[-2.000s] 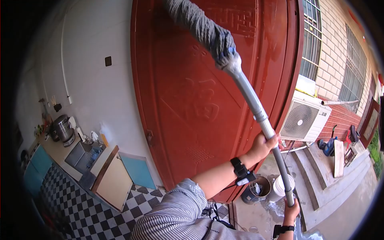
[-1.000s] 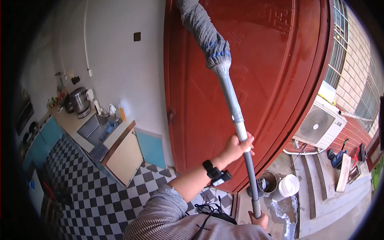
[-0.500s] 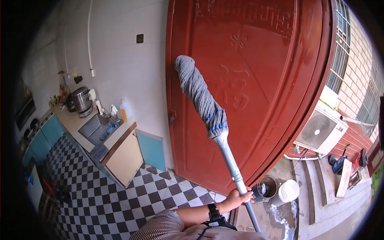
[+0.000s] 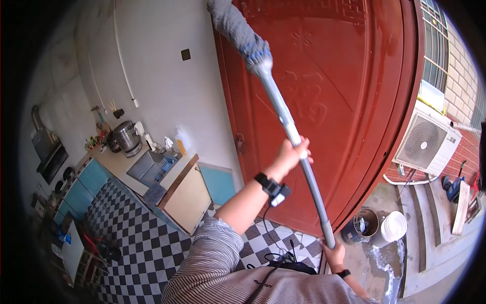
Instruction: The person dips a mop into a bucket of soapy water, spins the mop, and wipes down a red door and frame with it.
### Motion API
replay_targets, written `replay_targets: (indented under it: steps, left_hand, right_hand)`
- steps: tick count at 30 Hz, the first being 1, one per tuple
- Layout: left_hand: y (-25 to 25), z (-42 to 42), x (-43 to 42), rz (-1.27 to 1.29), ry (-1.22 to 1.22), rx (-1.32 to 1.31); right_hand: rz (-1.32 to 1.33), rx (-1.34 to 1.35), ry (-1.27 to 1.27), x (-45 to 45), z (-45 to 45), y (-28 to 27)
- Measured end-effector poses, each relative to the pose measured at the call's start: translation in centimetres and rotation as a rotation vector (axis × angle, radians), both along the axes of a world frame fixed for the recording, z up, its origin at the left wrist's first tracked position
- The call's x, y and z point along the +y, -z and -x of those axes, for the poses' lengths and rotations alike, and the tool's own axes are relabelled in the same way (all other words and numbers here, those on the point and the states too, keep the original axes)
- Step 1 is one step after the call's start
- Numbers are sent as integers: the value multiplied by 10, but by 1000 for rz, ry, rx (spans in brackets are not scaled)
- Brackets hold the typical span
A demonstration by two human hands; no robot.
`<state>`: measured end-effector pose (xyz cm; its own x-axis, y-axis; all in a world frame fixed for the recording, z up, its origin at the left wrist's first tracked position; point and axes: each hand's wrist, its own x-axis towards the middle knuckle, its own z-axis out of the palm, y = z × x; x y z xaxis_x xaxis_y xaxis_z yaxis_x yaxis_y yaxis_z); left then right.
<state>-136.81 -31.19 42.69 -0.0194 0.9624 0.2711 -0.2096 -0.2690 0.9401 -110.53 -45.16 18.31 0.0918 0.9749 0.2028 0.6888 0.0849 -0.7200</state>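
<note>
A mop with a twisted grey head (image 4: 238,31) and a long grey pole slants across the view, its head up by the upper left edge of the red door (image 4: 324,131). My left hand (image 4: 292,156) is wrapped round the middle of the pole. Lower down, my right hand (image 4: 334,253) grips the pole's bottom end. Raised characters and patterns show on the door panel. Whether the mop head touches the door or frame is hard to tell.
To the left stand a counter with a sink (image 4: 152,167) and a metal pot (image 4: 126,138), above a checkered floor (image 4: 126,238). At right are a dark bucket (image 4: 362,225), a white bucket (image 4: 392,228), an air conditioner unit (image 4: 424,144) and concrete steps (image 4: 430,218).
Since half a second ago the mop head has gone up from mid-door to the top, and my left hand has risen with the pole. My right hand has come into view.
</note>
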Motion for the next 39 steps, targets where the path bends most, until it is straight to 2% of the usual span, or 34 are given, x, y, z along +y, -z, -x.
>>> replay_targets:
  steps: [1,2,4,5,7,8,13,14,15,16,19,21,23,24,25,27,28,29,31,33,36,39]
  left_hand:
    - [-18,9,3,-3,-63,48]
    - [-26,18,11,-4,-117,83]
    - [-32,21,11,23,-115,50]
    - [-24,17,11,44,-106,38]
    - [4,5,6,26,-24,-42]
    - [23,-3,2,24,38,-81]
    - [124,-52,-35,178,191,-181]
    - [128,-62,-47,234,193,-164]
    - [143,-69,-52,257,216,-184]
    - [157,-78,-58,278,221,-191]
    - [157,-94,-83,420,216,-191]
    - [168,-94,-85,429,228,-188]
    - [174,-88,-90,467,210,-168]
    - [166,-84,-93,490,189,-173]
    - [169,-74,-88,469,174,-156]
    - [147,-51,-77,450,104,-87]
    - [130,-39,-70,465,64,-52]
    - [112,-27,-61,466,31,-24]
    - [73,-4,-42,387,16,28]
    - [31,17,-21,268,-11,63]
    - [-34,37,1,182,-155,234]
    - [-65,46,10,119,-205,288]
  right_hand:
    - [-17,-8,-10,16,8,-6]
    - [4,-3,-10,16,19,-38]
    - [-10,10,-11,19,16,-40]
    - [-18,18,-10,21,13,-36]
    - [-130,28,-17,16,-7,9]
    - [36,10,-21,0,-18,6]
    - [191,-156,85,-61,-101,62]
    - [227,-208,112,-72,-114,61]
    - [312,-157,2,-96,-123,30]
    - [336,-186,18,-106,-129,16]
    - [435,-238,69,-125,-143,3]
    - [511,-254,103,-130,-146,6]
    - [707,-263,51,-135,-148,13]
    - [597,-353,37,-133,-167,91]
    - [594,-345,33,-123,-166,116]
    - [648,-257,-70,-106,-142,133]
    - [385,-174,36,-97,-116,134]
    - [123,-89,146,-82,-73,95]
    - [209,-76,71,-44,-33,53]
    - [14,46,-20,-7,-3,48]
    - [53,46,-38,20,35,-14]
    - [-16,107,-62,34,50,-41]
